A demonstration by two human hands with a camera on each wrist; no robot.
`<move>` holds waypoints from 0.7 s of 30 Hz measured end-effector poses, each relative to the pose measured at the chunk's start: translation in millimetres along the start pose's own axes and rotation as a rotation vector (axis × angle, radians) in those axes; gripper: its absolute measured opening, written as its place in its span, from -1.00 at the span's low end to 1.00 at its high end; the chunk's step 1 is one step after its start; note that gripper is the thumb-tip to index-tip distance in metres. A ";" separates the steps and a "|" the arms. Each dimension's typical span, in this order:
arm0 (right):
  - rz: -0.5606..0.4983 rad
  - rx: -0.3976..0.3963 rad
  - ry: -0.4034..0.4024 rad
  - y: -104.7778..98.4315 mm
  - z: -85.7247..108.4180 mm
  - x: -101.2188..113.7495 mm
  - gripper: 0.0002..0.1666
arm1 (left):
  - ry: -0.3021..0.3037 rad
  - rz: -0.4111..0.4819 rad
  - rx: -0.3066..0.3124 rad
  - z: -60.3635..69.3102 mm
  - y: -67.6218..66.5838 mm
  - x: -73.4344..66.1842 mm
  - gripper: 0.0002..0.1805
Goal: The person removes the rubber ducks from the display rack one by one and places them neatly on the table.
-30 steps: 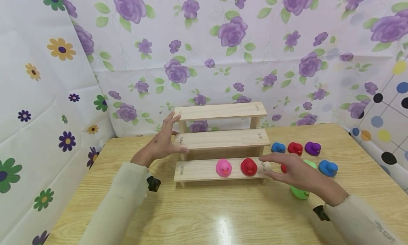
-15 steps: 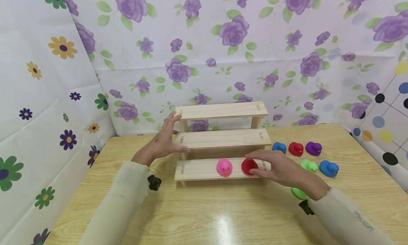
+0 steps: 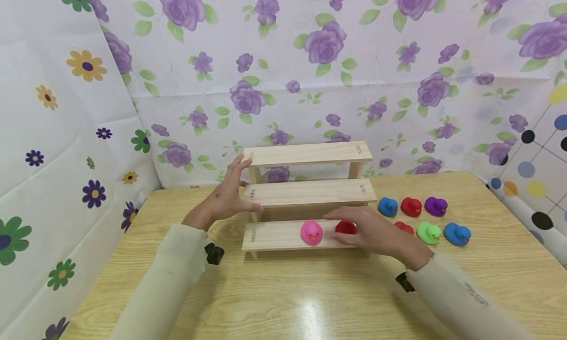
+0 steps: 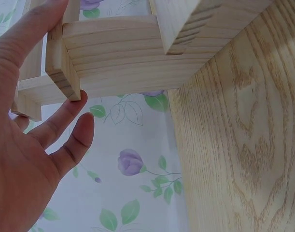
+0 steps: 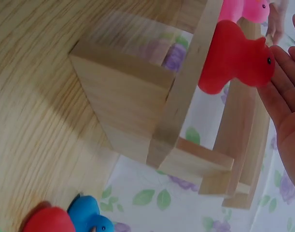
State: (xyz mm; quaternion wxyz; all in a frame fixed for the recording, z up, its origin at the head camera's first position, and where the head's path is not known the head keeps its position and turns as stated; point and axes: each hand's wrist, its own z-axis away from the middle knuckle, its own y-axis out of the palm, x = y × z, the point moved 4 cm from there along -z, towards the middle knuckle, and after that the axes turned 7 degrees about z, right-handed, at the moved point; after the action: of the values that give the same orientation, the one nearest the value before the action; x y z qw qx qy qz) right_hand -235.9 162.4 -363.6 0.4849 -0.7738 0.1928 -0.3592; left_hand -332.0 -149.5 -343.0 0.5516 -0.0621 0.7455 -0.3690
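Observation:
A three-tier wooden shelf (image 3: 288, 195) stands on the table. My left hand (image 3: 220, 200) grips its left end, thumb at the middle board and index finger up at the top board; in the left wrist view the fingers (image 4: 58, 125) reach around the board ends. On the bottom board sit a pink rubber duck (image 3: 312, 232) and, to its right, a red rubber duck (image 5: 234, 60). My right hand (image 3: 376, 233) hovers over the red duck, partly hiding it in the head view. In the right wrist view its straight fingers (image 5: 285, 79) lie beside the duck's head.
Right of the shelf lie more rubber ducks: a blue one (image 3: 388, 206), a red one (image 3: 411, 206) and a purple one (image 3: 436, 206) behind, a green one (image 3: 428, 232) and another blue one (image 3: 457, 233) nearer. Flowered cloth (image 3: 292, 59) hangs behind the table (image 3: 266, 300).
My right hand has moved left from the shelf's right end to the red duck, now covering part of it. The left hand keeps its place on the shelf.

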 end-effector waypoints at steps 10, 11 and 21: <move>-0.086 0.015 -0.011 13.2 -12.7 8.7 -0.53 | 0.007 0.007 -0.001 0.3 0.0 -0.5 0.32; -0.085 0.016 -0.007 14.8 -13.5 9.1 -0.54 | 0.009 0.007 -0.002 0.4 0.0 -0.5 0.32; -0.038 -0.018 -0.075 24.5 -19.4 13.5 -0.57 | 0.010 0.004 -0.006 0.0 0.3 -1.4 0.32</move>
State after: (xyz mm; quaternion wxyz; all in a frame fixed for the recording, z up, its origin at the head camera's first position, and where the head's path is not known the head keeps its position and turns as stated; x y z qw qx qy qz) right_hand -240.1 130.6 -375.1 0.4779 -0.7946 0.1627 -0.3373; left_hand -331.3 -148.6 -342.1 0.5483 -0.0606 0.7495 -0.3659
